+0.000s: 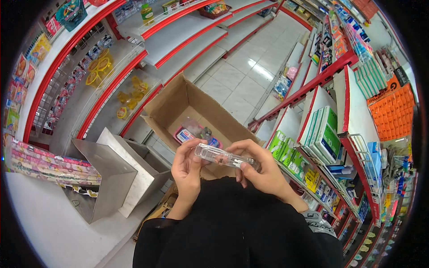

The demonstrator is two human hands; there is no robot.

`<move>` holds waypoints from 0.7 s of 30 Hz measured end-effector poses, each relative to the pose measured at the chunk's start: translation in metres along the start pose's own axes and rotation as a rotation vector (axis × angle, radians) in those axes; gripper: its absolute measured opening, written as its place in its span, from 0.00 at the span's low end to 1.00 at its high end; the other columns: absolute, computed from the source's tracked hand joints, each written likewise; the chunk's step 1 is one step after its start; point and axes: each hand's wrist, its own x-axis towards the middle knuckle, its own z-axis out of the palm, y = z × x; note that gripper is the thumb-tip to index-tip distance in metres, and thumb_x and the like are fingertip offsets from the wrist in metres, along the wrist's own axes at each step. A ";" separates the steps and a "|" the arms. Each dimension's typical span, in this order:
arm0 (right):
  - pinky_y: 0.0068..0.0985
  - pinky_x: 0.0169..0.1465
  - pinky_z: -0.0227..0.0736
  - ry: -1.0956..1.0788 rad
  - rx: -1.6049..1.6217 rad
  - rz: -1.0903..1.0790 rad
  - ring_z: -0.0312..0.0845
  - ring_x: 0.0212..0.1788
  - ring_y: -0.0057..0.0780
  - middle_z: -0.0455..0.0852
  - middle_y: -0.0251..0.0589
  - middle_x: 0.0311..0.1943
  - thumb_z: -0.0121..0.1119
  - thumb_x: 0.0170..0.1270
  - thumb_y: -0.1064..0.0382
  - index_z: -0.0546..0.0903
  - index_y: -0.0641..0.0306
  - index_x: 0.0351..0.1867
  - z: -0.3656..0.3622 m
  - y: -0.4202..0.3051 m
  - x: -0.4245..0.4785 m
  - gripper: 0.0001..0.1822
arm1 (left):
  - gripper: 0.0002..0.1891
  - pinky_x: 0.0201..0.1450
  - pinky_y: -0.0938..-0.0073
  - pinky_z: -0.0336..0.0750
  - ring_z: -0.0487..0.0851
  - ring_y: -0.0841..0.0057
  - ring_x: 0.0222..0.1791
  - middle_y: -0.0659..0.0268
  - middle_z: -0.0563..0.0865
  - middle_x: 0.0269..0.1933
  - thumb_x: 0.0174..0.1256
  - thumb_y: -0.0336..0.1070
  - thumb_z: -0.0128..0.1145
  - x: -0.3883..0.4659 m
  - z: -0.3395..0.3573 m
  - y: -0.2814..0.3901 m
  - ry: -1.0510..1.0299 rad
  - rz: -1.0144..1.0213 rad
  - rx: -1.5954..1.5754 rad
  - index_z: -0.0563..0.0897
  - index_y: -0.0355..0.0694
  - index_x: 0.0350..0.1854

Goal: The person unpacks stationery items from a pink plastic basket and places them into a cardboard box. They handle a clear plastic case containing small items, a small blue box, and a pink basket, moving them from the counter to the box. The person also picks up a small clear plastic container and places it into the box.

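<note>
Between my hands is a long, clear plastic case (214, 155), see-through, with small pinkish and white bits showing in it. My left hand (187, 171) pinches its left end between thumb and fingers. Around the right end curls my right hand (263, 167), its thumb pressed on the near side. Below and beyond them stands an open cardboard box (167, 110). On the box's floor lie a pink-and-blue package (184, 134) and a clear plastic item (191, 124). A small dark item (207, 131) sits beside these, partly hidden behind the case.
Red-edged white shelves (187, 37) run along the left. To the right, shelves hold green-and-white boxes (285, 150) and orange packets (392, 114). A metal bin (104, 181) with patterned rolls (50, 164) stands at left on a white surface (43, 214). Tiled floor (231, 73) stretches ahead.
</note>
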 end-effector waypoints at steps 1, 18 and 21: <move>0.15 0.24 0.72 -0.002 -0.004 -0.012 0.74 0.23 0.16 0.78 0.39 0.36 0.45 0.57 0.75 0.71 0.66 0.52 -0.001 0.001 0.000 0.19 | 0.16 0.46 0.78 0.77 0.76 0.76 0.50 0.58 0.74 0.52 0.68 0.33 0.49 0.001 -0.001 0.000 -0.009 0.001 -0.005 0.69 0.33 0.54; 0.15 0.19 0.66 -0.267 0.625 0.123 0.73 0.24 0.22 0.78 0.46 0.39 0.46 0.54 0.67 0.69 0.74 0.51 -0.016 0.028 0.018 0.21 | 0.14 0.49 0.68 0.76 0.79 0.64 0.48 0.53 0.73 0.49 0.63 0.29 0.56 0.017 -0.002 0.003 -0.201 0.346 0.150 0.73 0.31 0.49; 0.15 0.20 0.66 -0.279 0.578 0.136 0.73 0.24 0.22 0.78 0.46 0.39 0.50 0.58 0.61 0.68 0.72 0.53 -0.017 0.031 0.021 0.23 | 0.14 0.49 0.68 0.76 0.79 0.64 0.47 0.53 0.74 0.48 0.63 0.30 0.56 0.018 -0.006 0.003 -0.217 0.367 0.226 0.73 0.31 0.48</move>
